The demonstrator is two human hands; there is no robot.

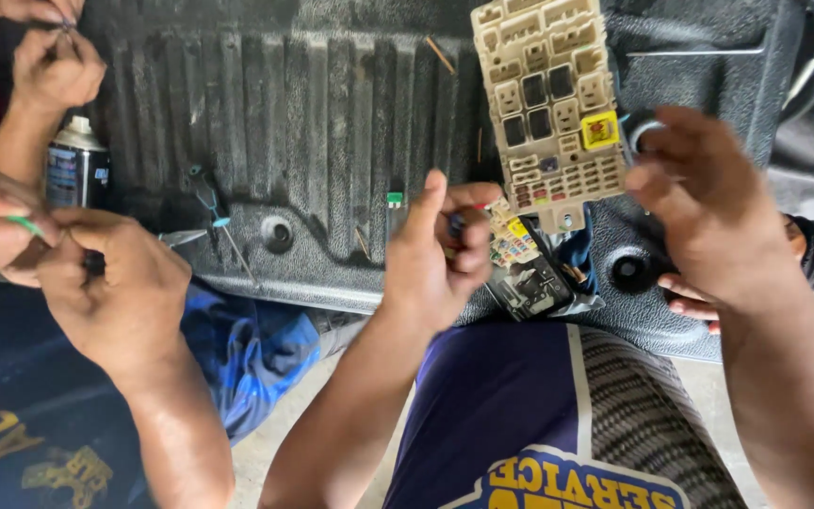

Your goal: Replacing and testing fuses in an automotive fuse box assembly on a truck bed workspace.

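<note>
Left hand: our left hand (440, 254) sits near the centre of the view, fingers curled in and thumb raised; it pinches a small dark part with a red tip (463, 219) between thumb and fingertips.
Right hand: our right hand (704, 212) is up at about 2 o'clock, its fingers bent around the right edge of the beige fuse box (548, 104), gripping it.
Fuse box: we see it held upright at 12 to 1 o'clock, its face toward us, with rows of slots, dark relays and one yellow square piece (600, 130) near its right edge.
Second fuse block: a smaller block with coloured fuses (520, 259) lies just beside our left hand, at its 3 o'clock, on the black ribbed mat (313, 123).
Screwdriver: a thin-shafted tool (221, 221) lies on the mat at 9 o'clock from our left hand, well apart from it.
Green fuse: a small green piece (394, 199) stands on the mat just left of our raised thumb.
Spray can: a can with a white top (77, 160) stands at far 9 o'clock.
Other hands: another person's hands (96, 273) at 8 to 9 o'clock are pressed close together, pinching something green.
</note>
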